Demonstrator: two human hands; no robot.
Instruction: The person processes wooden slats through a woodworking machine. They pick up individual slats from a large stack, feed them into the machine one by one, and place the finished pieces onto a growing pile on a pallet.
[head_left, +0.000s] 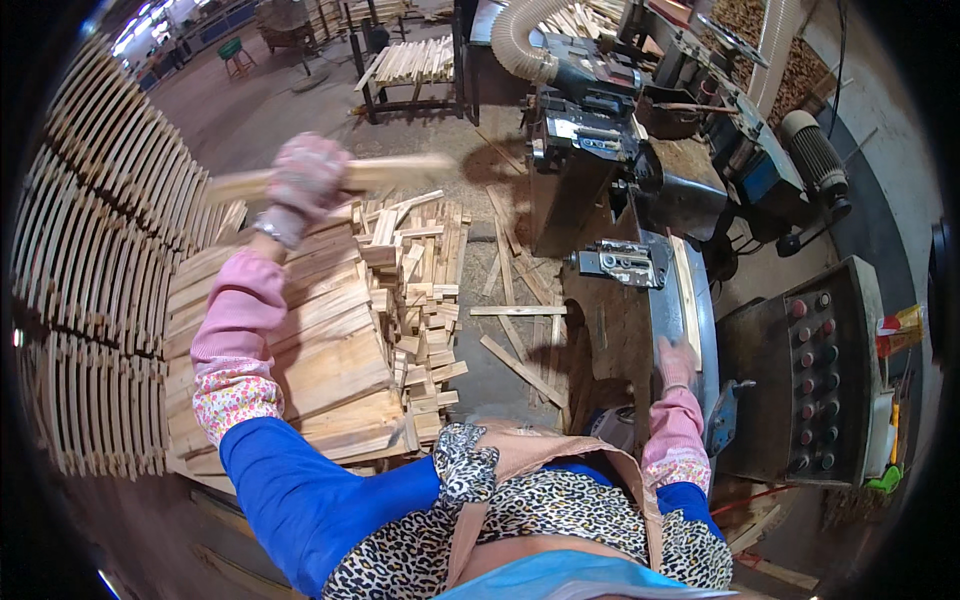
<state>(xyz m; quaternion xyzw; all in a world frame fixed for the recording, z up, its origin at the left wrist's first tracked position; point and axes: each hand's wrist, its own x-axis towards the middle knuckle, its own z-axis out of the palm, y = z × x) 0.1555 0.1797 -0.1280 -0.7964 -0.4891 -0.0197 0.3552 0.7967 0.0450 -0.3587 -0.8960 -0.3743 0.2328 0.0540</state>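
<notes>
Wooden strip point(400, 172), gripped by left-hand fingers point(312, 158), risked striking the planks point(330, 370) if swung low; right-hand fingers' point(676, 356) closure was indeterminate.

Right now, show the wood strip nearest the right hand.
The strip on the metal bed; the left hand holds another, others lie on the floor.

Metal table point(664, 312) carries a wood strip point(686, 288) (narrow).

The wooden strips point(686, 292) are pale yellow, sleeves point(300, 480) blue, oversleeves point(238, 325) pink, garment point(560, 503) leopard-print
</notes>
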